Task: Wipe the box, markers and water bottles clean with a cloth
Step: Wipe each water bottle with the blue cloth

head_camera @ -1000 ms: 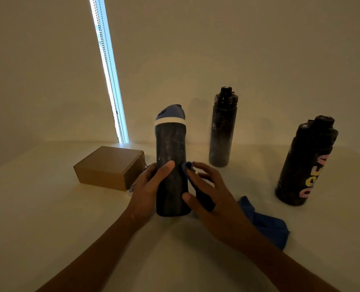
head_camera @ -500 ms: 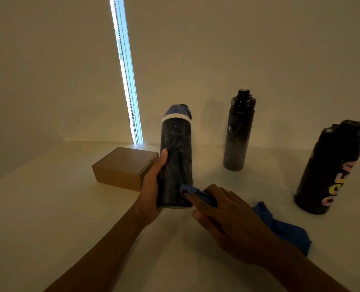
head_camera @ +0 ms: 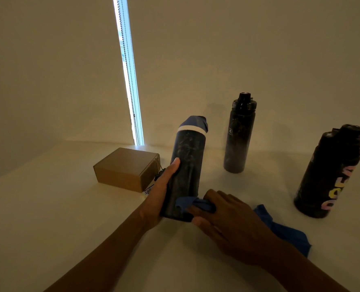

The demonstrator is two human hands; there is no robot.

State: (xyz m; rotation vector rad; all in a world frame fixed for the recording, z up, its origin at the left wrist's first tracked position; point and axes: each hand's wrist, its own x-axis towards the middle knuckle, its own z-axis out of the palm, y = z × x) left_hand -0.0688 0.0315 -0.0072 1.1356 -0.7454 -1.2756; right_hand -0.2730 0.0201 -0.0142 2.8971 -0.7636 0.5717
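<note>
A dark bottle with a blue lid and a white band (head_camera: 187, 161) stands slightly tilted at the table's centre. My left hand (head_camera: 161, 190) grips its left side. My right hand (head_camera: 225, 220) holds a blue cloth (head_camera: 284, 230) and presses a bunched part of it against the bottle's lower front; the rest of the cloth trails on the table to the right. A slim black bottle (head_camera: 239, 135) stands behind. A wide black bottle with coloured letters (head_camera: 331, 171) stands at the right. A brown cardboard box (head_camera: 126, 168) lies left of the held bottle.
The white table (head_camera: 48, 207) meets a pale wall behind the bottles. A bright window gap with a bead chain (head_camera: 130, 81) runs up the wall. A small dark item with a striped label (head_camera: 155, 182) peeks out between the box and my left hand.
My right hand has slid the cloth down the bottle from mid-height to its base. My left hand has moved round to the bottle's left side. The camera view has shifted a little.
</note>
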